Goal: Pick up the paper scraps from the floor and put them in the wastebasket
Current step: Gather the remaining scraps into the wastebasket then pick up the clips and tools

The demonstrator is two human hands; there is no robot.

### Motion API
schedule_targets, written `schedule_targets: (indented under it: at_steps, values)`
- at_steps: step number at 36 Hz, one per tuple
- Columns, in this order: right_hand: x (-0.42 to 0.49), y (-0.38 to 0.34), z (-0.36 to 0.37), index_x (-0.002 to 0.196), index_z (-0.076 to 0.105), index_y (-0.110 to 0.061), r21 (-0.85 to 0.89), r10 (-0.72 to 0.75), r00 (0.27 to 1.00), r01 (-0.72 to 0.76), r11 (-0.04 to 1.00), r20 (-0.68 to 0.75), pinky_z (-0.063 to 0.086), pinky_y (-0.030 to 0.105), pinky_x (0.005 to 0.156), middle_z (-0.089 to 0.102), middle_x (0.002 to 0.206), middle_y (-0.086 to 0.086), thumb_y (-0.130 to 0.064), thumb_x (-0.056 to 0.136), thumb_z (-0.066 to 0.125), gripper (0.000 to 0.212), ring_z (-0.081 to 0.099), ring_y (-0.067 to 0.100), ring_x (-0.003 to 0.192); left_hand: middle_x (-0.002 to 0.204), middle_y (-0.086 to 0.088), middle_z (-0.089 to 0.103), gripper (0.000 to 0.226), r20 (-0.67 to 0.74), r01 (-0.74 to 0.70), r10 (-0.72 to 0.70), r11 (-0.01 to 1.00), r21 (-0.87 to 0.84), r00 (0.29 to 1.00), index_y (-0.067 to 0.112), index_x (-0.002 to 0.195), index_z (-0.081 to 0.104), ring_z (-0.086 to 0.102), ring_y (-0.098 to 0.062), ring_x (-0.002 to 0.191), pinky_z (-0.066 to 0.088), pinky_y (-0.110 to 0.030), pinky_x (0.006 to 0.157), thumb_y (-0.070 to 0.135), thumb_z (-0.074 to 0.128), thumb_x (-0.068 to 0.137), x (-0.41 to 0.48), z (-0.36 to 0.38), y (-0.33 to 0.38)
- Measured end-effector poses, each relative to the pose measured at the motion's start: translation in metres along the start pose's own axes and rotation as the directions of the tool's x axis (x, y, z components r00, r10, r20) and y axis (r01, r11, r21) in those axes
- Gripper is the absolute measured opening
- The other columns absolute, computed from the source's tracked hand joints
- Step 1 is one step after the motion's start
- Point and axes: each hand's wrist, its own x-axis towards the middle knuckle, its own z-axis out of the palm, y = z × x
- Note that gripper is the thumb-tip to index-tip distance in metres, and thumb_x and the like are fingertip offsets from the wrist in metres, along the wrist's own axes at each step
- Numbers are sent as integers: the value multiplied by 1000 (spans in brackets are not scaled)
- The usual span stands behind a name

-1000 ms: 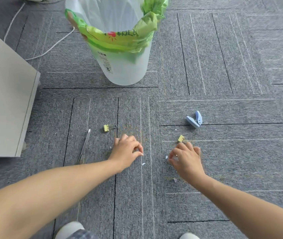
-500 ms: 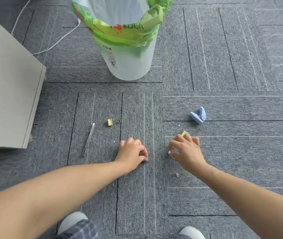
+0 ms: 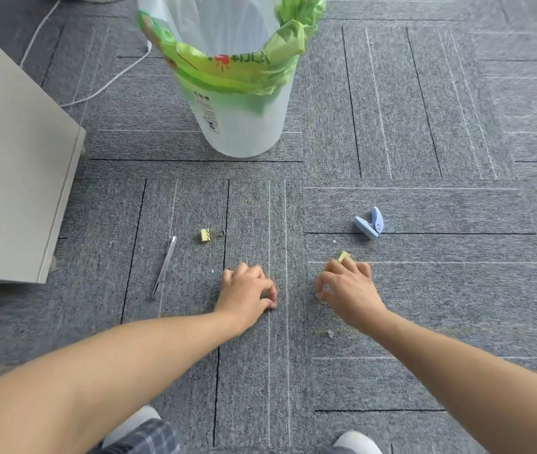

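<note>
Since the earlier frames, both hands have been shifted slightly forward, and the left thumb and forefinger have been closed down onto the carpet (image 3: 440, 306).

Head view: the left hand (image 3: 246, 294) is seen low at centre, curled into a narrow pinch against the pile; whether a scrap is caught cannot be told. Near it, the right hand (image 3: 347, 290) is pinched on a white scrap (image 3: 318, 294). A loose scrap (image 3: 330, 334) is left below the right wrist. The wastebasket (image 3: 237, 132) is stood well apart at upper centre, its green liner (image 3: 228, 73) folded over the rim, presumably so the mouth is kept open for drops.
</note>
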Motion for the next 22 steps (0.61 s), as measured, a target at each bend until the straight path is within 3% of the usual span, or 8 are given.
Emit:
schedule_targets:
  at_steps: [7, 12, 22]
  values:
    - [-21, 22, -7, 91, 64, -38, 116, 252, 955, -235, 965, -158, 24, 33, 88, 51, 101, -18, -46, 86, 63, 9, 37, 10, 102, 98, 21, 47, 15, 3, -33, 33, 998, 49, 999, 36, 86, 63, 34, -10, 107, 25, -38, 103, 51, 62, 84, -3, 5, -3]
    - [-29, 27, -3, 89, 65, -40, 60, 255, 962, -250, 966, -94, 16, 29, 83, 50, 100, -19, -47, 85, 63, 9, 34, 9, 103, 98, 20, 47, 13, 8, -41, 40, 999, 34, 999, 36, 84, 60, 34, -8, 105, 24, -36, 103, 48, 61, 87, -4, 6, -3]
    - [-18, 23, -1, 97, 60, -38, -11, 230, 969, -232, 973, -86, 26, 35, 92, 53, 101, -16, -50, 84, 63, 18, 40, 13, 103, 101, 19, 51, 11, -4, 42, -43, 998, -43, 999, 37, 87, 61, 37, -8, 104, 24, -36, 103, 48, 62, 85, -2, 3, -15]
